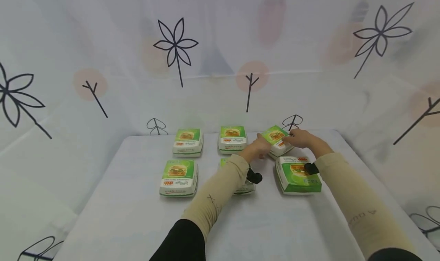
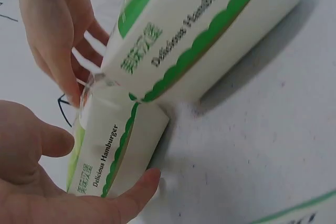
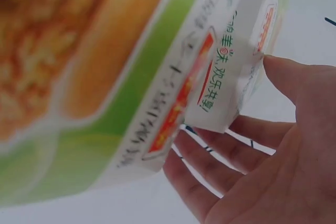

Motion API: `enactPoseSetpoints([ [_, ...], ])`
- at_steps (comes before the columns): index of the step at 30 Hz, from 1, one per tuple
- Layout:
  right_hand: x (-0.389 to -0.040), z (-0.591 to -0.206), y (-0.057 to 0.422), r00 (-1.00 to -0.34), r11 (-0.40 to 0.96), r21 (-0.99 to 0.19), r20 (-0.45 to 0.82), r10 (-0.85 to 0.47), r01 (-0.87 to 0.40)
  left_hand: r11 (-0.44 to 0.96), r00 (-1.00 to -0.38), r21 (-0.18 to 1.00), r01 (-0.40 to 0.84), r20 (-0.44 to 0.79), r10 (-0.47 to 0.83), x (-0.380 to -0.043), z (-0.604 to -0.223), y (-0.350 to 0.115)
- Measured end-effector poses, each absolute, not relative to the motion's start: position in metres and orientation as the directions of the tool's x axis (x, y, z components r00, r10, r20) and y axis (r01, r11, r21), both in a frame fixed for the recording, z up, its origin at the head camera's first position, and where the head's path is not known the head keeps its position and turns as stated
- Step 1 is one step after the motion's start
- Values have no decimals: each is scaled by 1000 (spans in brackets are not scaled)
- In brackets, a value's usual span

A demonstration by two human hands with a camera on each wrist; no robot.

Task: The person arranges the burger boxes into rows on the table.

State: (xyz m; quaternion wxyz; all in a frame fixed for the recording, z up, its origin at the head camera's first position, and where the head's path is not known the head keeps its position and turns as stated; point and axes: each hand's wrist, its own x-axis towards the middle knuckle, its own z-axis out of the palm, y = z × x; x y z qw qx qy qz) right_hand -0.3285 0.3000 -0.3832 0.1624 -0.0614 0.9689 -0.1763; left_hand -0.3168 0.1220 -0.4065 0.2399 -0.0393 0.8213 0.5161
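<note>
A green and white hamburger box [image 1: 277, 138] at the back right sits askew between both hands. On its left side is my left hand [image 1: 260, 146], thumb and fingers spread around one end of the box in the left wrist view. My right hand [image 1: 303, 139] grips the opposite side, its thumb on the box edge and its fingers behind it in the right wrist view. Just in front lies another hamburger box [image 1: 298, 177], its printed lid facing the other way round. The left forearm partly hides a front middle hamburger box [image 1: 245, 188].
Two more hamburger boxes stand along the back, one at left [image 1: 188, 142] and one in the middle [image 1: 232, 139]. A front left hamburger box [image 1: 178, 178] lies nearer. All stand on a white-covered table [image 1: 130, 215], backed by a patterned curtain [image 1: 213, 55].
</note>
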Motion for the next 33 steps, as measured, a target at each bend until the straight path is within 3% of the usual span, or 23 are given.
enactPoseSetpoints([
  [9,-330,-378,315,-941,916,-394,-274,-197,-77,417,-846,859,-296,-438,304,-299,-404,122],
  [14,-330,-381,318,-920,893,-447,-331,-209,-42,436,-831,859,-267,-434,347,-290,-398,127],
  [22,-327,-381,297,-880,881,-470,-442,-175,61,460,-888,866,-196,-356,291,-307,-409,112],
  [33,-328,-382,292,-900,877,-476,-408,-154,66,489,-890,849,-201,-367,271,-320,-409,109],
])
